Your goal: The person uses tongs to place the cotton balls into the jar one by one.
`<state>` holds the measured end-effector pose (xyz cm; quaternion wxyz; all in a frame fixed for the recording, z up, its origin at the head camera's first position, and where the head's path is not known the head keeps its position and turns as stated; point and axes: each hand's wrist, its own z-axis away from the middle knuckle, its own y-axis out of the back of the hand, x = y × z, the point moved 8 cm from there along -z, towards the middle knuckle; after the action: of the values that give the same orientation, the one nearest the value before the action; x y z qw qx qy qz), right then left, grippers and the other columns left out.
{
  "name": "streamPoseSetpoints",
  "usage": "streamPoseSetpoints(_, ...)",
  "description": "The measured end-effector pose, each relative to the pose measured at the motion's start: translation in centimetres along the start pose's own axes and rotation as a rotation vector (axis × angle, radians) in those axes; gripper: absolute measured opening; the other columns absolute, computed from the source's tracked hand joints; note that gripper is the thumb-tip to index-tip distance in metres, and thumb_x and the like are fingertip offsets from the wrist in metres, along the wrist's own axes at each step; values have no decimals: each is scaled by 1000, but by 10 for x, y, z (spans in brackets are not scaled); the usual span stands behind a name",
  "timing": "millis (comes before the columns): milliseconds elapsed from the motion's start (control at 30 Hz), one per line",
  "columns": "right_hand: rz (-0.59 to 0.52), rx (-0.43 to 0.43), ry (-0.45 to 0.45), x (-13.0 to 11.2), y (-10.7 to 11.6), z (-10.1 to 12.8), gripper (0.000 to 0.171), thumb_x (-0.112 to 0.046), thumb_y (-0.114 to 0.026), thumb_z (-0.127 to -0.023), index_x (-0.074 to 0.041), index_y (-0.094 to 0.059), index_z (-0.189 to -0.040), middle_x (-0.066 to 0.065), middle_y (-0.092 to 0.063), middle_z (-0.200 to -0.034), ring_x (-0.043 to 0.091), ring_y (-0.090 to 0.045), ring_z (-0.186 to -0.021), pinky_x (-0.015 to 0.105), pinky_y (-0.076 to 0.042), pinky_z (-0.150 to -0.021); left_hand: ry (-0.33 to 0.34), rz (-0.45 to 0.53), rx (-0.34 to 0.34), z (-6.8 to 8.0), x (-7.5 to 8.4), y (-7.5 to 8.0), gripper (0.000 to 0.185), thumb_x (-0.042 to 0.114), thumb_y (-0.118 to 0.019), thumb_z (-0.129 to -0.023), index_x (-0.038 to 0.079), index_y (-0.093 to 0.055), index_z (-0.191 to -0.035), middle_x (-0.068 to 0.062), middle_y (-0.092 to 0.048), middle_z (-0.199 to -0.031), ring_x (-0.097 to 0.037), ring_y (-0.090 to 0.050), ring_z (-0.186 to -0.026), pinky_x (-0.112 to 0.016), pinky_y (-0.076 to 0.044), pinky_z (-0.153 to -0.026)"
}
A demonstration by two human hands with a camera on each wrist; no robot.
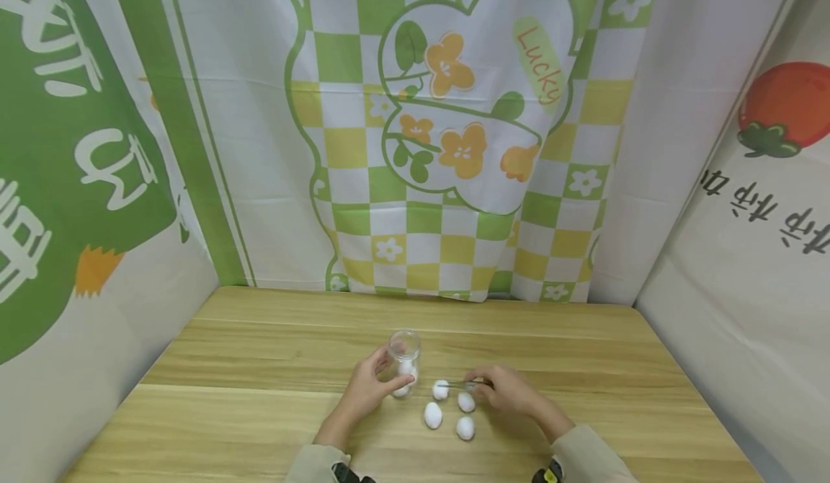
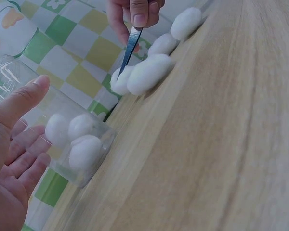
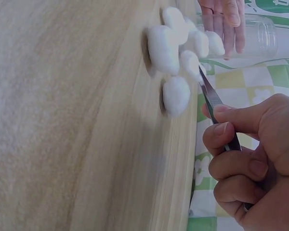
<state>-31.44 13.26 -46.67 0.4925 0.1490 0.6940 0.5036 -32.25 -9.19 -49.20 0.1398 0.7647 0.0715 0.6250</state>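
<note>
Clear jar (image 1: 405,357): upright on wooden bench (image 1: 259,396), cupped by left hand (image 1: 369,391), fingers curled round its side, likely to steady it; several cotton balls (image 2: 77,137) inside.
Tweezers (image 3: 213,101): pinched in right hand (image 1: 509,391), thumb and forefinger pressed on the blades, tips at a loose cotton ball (image 1: 441,390) just beside jar.
Three more loose balls (image 1: 433,415) near, between the hands.
Printed cloth backdrop (image 1: 454,144) behind.

The backdrop cloth (image 1: 454,130) reads "Lucky" on its green oval label.
</note>
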Motion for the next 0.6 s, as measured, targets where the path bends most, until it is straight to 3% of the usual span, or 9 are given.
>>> streamPoseSetpoints(600,-2,42,38,-3,7,1,22,-11,-58,-94,-5,-68,-113,8,-72,-94,-2,-46,-67,15,-40,-55,1,-7,-12,0,-1,-1,75,26,-79,-79,1,-44,-141,-28,-50,-140,-47,-51,-128,-55,-44,-110)
